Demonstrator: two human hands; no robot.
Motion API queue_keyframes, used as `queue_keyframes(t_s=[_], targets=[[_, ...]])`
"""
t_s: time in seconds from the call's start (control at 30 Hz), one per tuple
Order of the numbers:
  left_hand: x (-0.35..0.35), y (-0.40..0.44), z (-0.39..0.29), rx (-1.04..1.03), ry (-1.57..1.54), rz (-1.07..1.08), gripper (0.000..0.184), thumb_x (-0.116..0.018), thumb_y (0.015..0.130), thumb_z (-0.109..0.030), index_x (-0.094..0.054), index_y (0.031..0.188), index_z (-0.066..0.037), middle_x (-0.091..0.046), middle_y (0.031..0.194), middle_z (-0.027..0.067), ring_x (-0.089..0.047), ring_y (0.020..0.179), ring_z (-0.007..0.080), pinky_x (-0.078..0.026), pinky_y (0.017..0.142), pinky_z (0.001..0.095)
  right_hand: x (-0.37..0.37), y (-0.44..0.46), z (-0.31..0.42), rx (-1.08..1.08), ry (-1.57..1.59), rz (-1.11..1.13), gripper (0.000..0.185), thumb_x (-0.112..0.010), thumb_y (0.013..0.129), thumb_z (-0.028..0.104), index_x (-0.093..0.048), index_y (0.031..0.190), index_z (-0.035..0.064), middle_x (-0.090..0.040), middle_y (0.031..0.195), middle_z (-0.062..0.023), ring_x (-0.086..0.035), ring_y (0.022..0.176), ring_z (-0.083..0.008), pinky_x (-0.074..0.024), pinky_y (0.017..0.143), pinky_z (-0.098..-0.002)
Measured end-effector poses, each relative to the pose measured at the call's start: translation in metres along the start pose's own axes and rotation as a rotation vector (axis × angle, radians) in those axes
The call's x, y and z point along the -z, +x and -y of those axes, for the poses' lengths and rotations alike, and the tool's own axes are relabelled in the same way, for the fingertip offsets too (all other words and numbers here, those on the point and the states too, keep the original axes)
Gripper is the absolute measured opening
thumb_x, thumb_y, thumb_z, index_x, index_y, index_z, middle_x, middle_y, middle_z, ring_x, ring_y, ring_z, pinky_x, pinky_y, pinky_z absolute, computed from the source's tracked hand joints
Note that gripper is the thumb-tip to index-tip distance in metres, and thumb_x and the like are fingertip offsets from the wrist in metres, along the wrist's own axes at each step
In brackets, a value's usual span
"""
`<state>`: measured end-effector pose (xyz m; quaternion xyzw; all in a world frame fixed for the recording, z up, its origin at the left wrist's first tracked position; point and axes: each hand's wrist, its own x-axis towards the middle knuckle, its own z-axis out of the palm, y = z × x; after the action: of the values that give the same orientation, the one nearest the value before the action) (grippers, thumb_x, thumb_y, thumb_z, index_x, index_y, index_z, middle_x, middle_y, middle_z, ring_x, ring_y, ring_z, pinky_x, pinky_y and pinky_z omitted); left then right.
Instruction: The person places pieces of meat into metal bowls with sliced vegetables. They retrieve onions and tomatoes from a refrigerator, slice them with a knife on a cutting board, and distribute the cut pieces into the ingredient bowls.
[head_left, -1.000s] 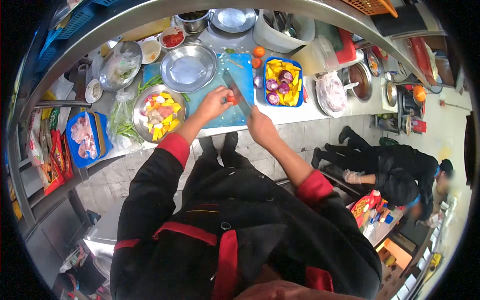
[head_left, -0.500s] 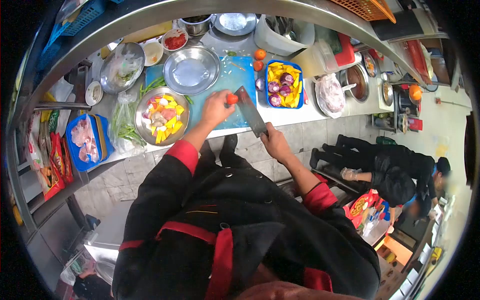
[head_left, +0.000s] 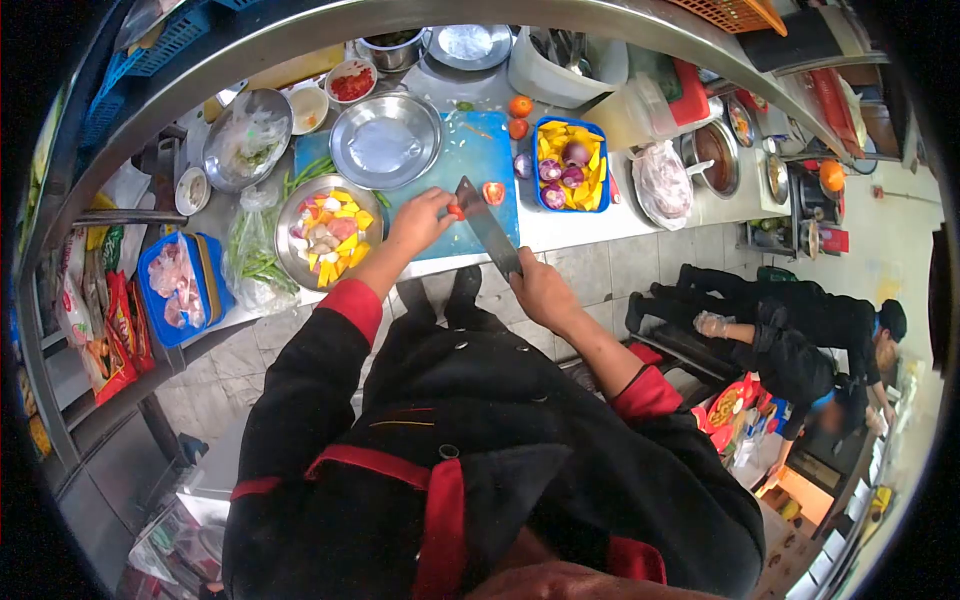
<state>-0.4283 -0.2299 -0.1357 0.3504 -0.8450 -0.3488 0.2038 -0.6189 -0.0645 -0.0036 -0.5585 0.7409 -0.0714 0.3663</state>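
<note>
My left hand (head_left: 424, 220) pinches a red tomato piece (head_left: 456, 212) on the blue cutting board (head_left: 478, 150). My right hand (head_left: 543, 288) is wrapped round the handle end of a cleaver (head_left: 487, 225), whose blade slants across the board just right of that piece. A cut tomato half (head_left: 493, 193) lies right of the blade, cut face up. An empty metal plate (head_left: 385, 141) rests on the board's left part. Left of my left hand is a metal bowl (head_left: 330, 232) of chopped vegetables and meat. A blue container (head_left: 569, 165) at the right holds yellow pieces and purple onions.
Whole tomatoes (head_left: 519, 107) and an onion (head_left: 523, 165) sit by the board's right edge. A blue tray of raw meat (head_left: 174, 285) and a bag of green beans (head_left: 256, 250) are at the left. Two co-workers (head_left: 800, 340) are at the far right.
The tomato has been parted: a half now lies right of the blade, while my left hand has a piece at the left. The cleaver has moved slightly left and down to the board.
</note>
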Motion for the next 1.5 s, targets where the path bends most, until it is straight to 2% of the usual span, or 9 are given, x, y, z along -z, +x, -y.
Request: queue_keyframes(t_s=[0.2,0.37,0.57,0.67,0.97,1.03,1.13,1.23,1.5], targets=[[-0.005,-0.003,0.0,-0.018,-0.061,-0.056,0.021,-0.075,0.079,-0.016,-0.065,0.098,-0.011,-0.064,0.097,0.0077,-0.066,0.089,0.029,-0.053,0.079,0.0391,-0.058,0.055,-0.001,-0.007,-0.141,-0.087,0.022,-0.046,0.093,0.011,-0.042,0.113,0.0021,-0.065,0.092,-0.0308,-0.064,0.082,-0.0506,-0.0494,0.075,-0.0599],[0.001,0.004,0.006,0.065,-0.068,-0.006,0.025,-0.075,0.078,-0.014,-0.066,0.101,-0.011,-0.064,0.101,0.0078,-0.065,0.092,0.0286,-0.053,0.081,0.0392,-0.055,-0.028,-0.051,0.009,-0.017,-0.069,0.02,-0.048,0.094,0.016,-0.042,0.109,0.0036,-0.064,0.089,-0.0311,-0.062,0.08,-0.0514,-0.0479,0.071,-0.0594],[0.01,0.028,0.012,-0.428,0.036,0.078,0.03,-0.075,0.075,-0.011,-0.062,0.101,-0.011,-0.061,0.106,0.0079,-0.062,0.1,0.0317,-0.051,0.083,0.042,-0.03,-0.046,-0.041,-0.049,0.058,-0.137,0.023,-0.054,0.094,0.017,-0.041,0.107,0.0031,-0.062,0.08,-0.032,-0.06,0.079,-0.0533,-0.0457,0.07,-0.0601],[0.007,0.021,-0.007,-0.168,-0.045,0.242,0.032,-0.077,0.073,-0.013,-0.062,0.101,-0.011,-0.061,0.105,0.0082,-0.062,0.097,0.0326,-0.051,0.081,0.0424,-0.027,-0.031,-0.036,-0.018,0.11,-0.173,0.023,-0.055,0.094,0.016,-0.041,0.107,0.0028,-0.062,0.079,-0.0322,-0.059,0.079,-0.0534,-0.0451,0.07,-0.0606],[-0.016,0.003,-0.002,0.008,-0.107,0.044,0.046,-0.084,0.071,-0.018,-0.059,0.109,-0.008,-0.064,0.094,0.0083,-0.067,0.08,0.0229,-0.054,0.072,0.0369,-0.052,-0.002,-0.04,0.007,0.017,-0.13,0.024,-0.052,0.094,0.016,-0.041,0.11,0.0019,-0.063,0.08,-0.0311,-0.061,0.078,-0.0511,-0.0471,0.069,-0.0602],[-0.017,0.008,-0.002,0.327,-0.257,-0.079,0.053,-0.085,0.069,-0.016,-0.056,0.112,-0.007,-0.065,0.092,0.0083,-0.066,0.079,0.0226,-0.055,0.072,0.037,-0.073,0.018,-0.035,0.112,-0.015,-0.284,0.027,-0.049,0.094,0.014,-0.042,0.116,-0.0002,-0.064,0.081,-0.0308,-0.062,0.077,-0.0503,-0.049,0.069,-0.0594],[-0.009,0.002,-0.013,0.391,-0.173,-0.046,0.054,-0.086,0.068,-0.014,-0.055,0.111,-0.007,-0.063,0.093,0.0087,-0.065,0.079,0.0229,-0.054,0.072,0.0365,-0.067,0.022,-0.024,0.058,0.018,-0.22,0.028,-0.049,0.093,0.014,-0.042,0.115,-0.0012,-0.064,0.082,-0.0316,-0.062,0.077,-0.0508,-0.0494,0.069,-0.059],[-0.012,0.001,-0.009,0.118,-0.144,-0.165,0.05,-0.085,0.069,-0.014,-0.054,0.108,-0.007,-0.061,0.095,0.009,-0.064,0.08,0.0241,-0.054,0.073,0.0368,-0.05,0.011,-0.017,-0.001,0.013,-0.162,0.026,-0.05,0.093,0.014,-0.042,0.113,-0.001,-0.064,0.082,-0.0323,-0.063,0.078,-0.0511,-0.0494,0.07,-0.059],[-0.018,0.008,0.0,0.03,-0.144,-0.083,0.037,-0.081,0.07,-0.011,-0.059,0.1,-0.006,-0.061,0.097,0.0105,-0.063,0.087,0.0299,-0.053,0.077,0.0392,-0.036,0.01,-0.017,0.015,0.05,-0.122,0.023,-0.05,0.093,0.014,-0.043,0.11,0.0001,-0.064,0.083,-0.0325,-0.063,0.08,-0.0508,-0.0499,0.072,-0.0596]])
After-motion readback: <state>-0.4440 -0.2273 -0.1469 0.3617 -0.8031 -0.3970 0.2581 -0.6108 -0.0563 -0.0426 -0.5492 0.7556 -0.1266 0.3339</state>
